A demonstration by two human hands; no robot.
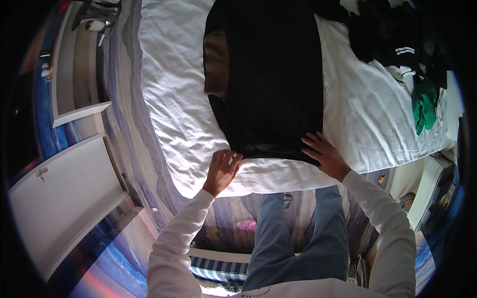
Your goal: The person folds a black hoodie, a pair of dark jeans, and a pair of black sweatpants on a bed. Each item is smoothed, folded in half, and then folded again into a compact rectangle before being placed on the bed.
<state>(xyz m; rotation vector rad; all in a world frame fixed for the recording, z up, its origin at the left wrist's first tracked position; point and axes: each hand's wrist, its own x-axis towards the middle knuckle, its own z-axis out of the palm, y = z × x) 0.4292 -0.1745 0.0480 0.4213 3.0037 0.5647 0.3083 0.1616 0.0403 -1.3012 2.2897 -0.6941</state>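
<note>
A black garment lies spread on the white bedding, with a brown patch of fabric showing along its left side. At its near left corner is my left hand, fingers curled and thumb at the edge; whether it pinches the cloth is unclear. My right hand rests on the near right corner, fingers spread over the black cloth. The garment's far end runs out of view at the top.
Dark clothes are heaped at the far right of the bed beside a green cloth. A pink item lies on the patterned floor. A white door panel stands left, and a blue striped cloth is behind my legs.
</note>
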